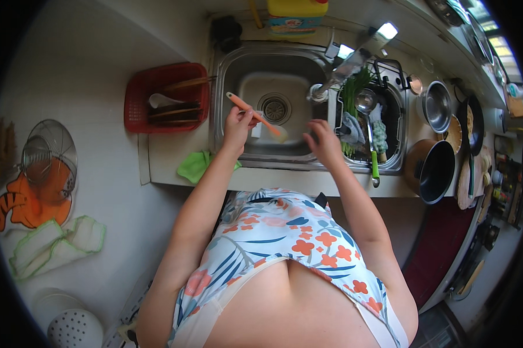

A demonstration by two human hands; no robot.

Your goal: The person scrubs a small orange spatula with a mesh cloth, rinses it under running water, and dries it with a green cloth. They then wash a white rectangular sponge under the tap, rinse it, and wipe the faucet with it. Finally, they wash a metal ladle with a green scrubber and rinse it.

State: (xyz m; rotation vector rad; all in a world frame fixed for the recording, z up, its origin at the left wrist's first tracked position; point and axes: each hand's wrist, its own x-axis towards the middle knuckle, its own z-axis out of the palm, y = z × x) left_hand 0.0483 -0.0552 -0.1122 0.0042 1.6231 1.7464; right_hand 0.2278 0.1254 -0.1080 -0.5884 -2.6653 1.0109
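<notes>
My left hand (237,129) grips the handle of an orange brush or spatula (249,109) above the left part of the steel sink (250,82). Its pale, partly see-through head (280,134) points down and to the right. A small white piece (257,126) shows beside my fingers; whether I hold it or it lies in the basin cannot be told. Over the sink's right side, my right hand (324,141) has loosely bent, parted fingers and nothing visible in it. Behind the brush lies the round drain strainer (275,108). The tap (346,69) rises just beyond my right hand.
Left of the sink stands a red plastic basket (133,98) with utensils; a green cloth (194,166) lies at the counter edge. The right basin holds green stalks (358,87) and a ladle (370,130) with its handle overhanging. Farther right are a steel bowl (436,106) and a pot (431,169).
</notes>
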